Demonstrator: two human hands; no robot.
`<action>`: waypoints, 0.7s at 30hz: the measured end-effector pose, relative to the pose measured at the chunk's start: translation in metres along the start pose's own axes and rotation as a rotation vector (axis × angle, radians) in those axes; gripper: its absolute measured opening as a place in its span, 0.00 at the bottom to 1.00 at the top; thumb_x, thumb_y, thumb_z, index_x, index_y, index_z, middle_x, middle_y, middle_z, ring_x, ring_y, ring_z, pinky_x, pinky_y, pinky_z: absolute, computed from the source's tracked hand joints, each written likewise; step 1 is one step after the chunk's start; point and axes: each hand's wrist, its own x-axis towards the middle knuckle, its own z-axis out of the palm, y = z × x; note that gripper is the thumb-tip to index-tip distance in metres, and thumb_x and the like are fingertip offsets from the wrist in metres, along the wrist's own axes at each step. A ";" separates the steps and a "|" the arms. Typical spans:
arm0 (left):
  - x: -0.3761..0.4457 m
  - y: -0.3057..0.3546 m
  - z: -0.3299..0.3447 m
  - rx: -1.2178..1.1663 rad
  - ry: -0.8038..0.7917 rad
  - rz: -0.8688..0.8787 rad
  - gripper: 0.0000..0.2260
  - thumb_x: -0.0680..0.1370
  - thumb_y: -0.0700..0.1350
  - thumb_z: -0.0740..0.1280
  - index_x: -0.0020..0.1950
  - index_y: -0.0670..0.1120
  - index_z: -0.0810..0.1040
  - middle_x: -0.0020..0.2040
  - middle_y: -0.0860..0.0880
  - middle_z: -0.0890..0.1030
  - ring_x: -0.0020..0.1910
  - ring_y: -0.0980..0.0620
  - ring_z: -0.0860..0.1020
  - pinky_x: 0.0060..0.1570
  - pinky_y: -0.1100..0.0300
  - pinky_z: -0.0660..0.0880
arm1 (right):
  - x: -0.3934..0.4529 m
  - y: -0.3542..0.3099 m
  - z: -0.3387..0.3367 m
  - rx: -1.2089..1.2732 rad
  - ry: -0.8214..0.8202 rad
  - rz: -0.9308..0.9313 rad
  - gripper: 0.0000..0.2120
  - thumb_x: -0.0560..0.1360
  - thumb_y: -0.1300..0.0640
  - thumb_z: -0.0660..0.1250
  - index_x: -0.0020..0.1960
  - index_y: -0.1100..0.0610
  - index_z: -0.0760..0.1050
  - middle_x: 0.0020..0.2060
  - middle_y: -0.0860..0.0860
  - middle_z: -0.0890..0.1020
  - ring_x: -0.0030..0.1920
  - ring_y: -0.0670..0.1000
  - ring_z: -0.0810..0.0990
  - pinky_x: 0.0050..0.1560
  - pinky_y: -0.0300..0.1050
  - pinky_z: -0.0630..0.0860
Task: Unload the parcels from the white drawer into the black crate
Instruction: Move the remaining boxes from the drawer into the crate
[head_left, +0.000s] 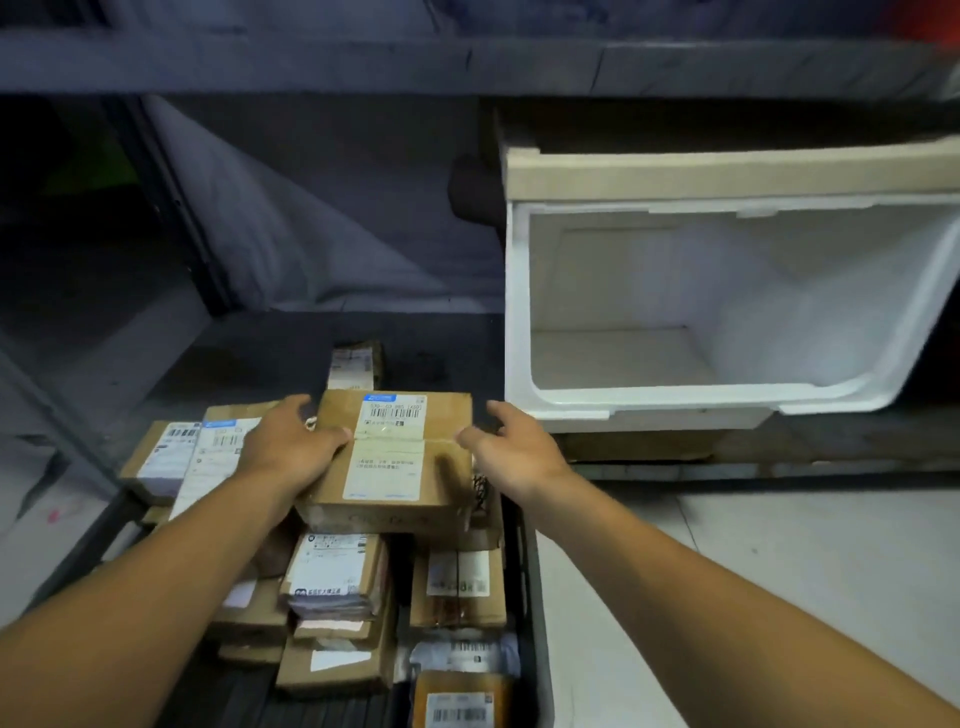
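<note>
A brown cardboard parcel (395, 457) with white shipping labels lies on top of several other parcels piled in the black crate (525, 582) at the lower left. My left hand (291, 447) holds the parcel's left edge, thumb over its top. My right hand (514, 452) hovers at the parcel's right edge with relaxed, spread fingers, holding nothing. The white drawer (675, 405) stands pulled out at the right, and the part of its inside that I see holds no parcels.
A beige panel (727, 171) sits above the drawer. A dark shelf beam (467, 62) runs across the top. Grey sheeting (311, 234) hangs behind the crate. Pale floor (779, 571) shows at the lower right.
</note>
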 end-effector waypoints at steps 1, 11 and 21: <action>-0.001 0.004 -0.002 0.002 -0.003 0.004 0.29 0.77 0.47 0.73 0.76 0.47 0.69 0.71 0.44 0.76 0.66 0.40 0.75 0.61 0.51 0.71 | 0.000 -0.005 -0.003 -0.026 -0.004 -0.027 0.32 0.80 0.48 0.68 0.81 0.51 0.61 0.76 0.50 0.71 0.73 0.54 0.71 0.74 0.52 0.69; 0.040 0.040 -0.016 -0.042 0.032 0.072 0.23 0.79 0.51 0.70 0.74 0.49 0.73 0.70 0.45 0.77 0.68 0.43 0.74 0.62 0.53 0.70 | 0.044 -0.067 0.017 -0.141 -0.023 -0.156 0.32 0.80 0.42 0.67 0.80 0.48 0.62 0.77 0.50 0.68 0.76 0.55 0.67 0.74 0.52 0.67; 0.137 0.038 -0.018 -0.104 -0.077 0.047 0.18 0.81 0.52 0.68 0.66 0.44 0.79 0.63 0.45 0.79 0.58 0.47 0.76 0.61 0.55 0.70 | 0.146 -0.109 0.063 -0.100 -0.074 0.030 0.30 0.79 0.40 0.66 0.77 0.50 0.67 0.71 0.52 0.74 0.69 0.56 0.73 0.65 0.49 0.69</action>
